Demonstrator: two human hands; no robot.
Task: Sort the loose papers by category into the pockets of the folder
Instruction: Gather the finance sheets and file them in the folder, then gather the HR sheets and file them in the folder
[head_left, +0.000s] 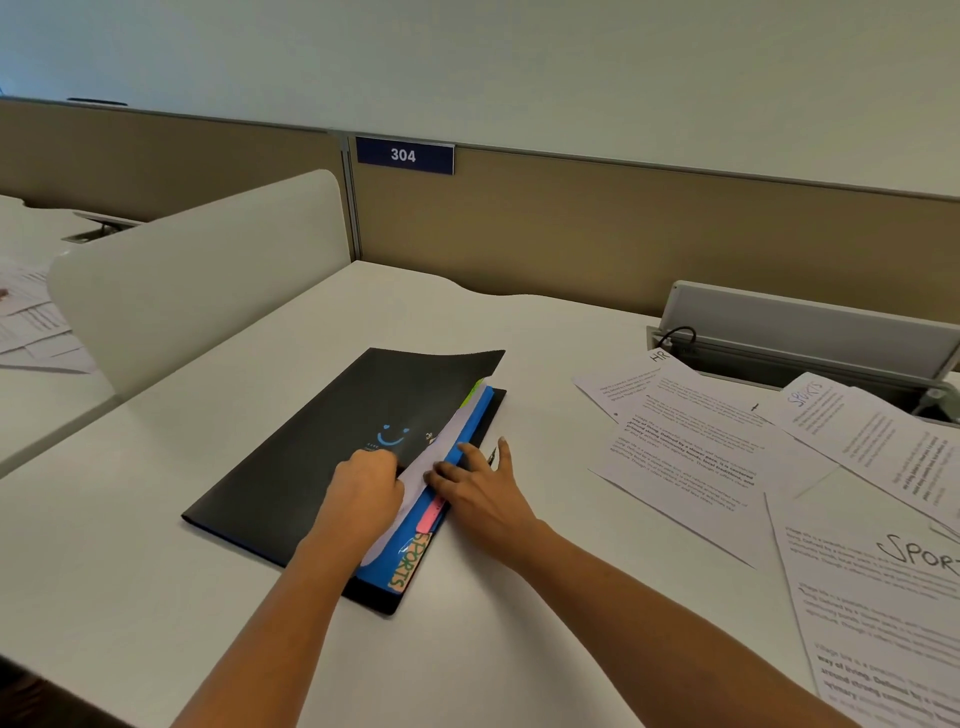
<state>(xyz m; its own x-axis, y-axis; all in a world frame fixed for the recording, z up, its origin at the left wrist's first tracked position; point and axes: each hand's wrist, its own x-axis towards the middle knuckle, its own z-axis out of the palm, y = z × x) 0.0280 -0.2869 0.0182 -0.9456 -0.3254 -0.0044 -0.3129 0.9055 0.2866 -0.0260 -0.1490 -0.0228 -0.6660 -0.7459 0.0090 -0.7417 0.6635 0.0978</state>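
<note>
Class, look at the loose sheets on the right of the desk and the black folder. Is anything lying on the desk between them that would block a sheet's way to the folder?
Nothing visible does. The desk between the loose papers and the black folder is bare. Only the right hand rests at the folder's open edge, and the left hand is on the cover.

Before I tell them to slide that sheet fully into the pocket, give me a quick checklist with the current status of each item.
1. Folder flat on the desk: ok, only its far cover corner is lifted.
2. Left hand on the cover and the white sheet: ok.
3. Right hand steadying the blue divider edge: ok, fingers lie flat on it.
4. Pocket category matches the sheet: cannot tell; the sheet's heading is hidden, nearest tab reads SPORTS.
5. Sheet seated fully: not ok, its edge protrudes.
6. Loose papers remain to the right: ok, within view.
</note>
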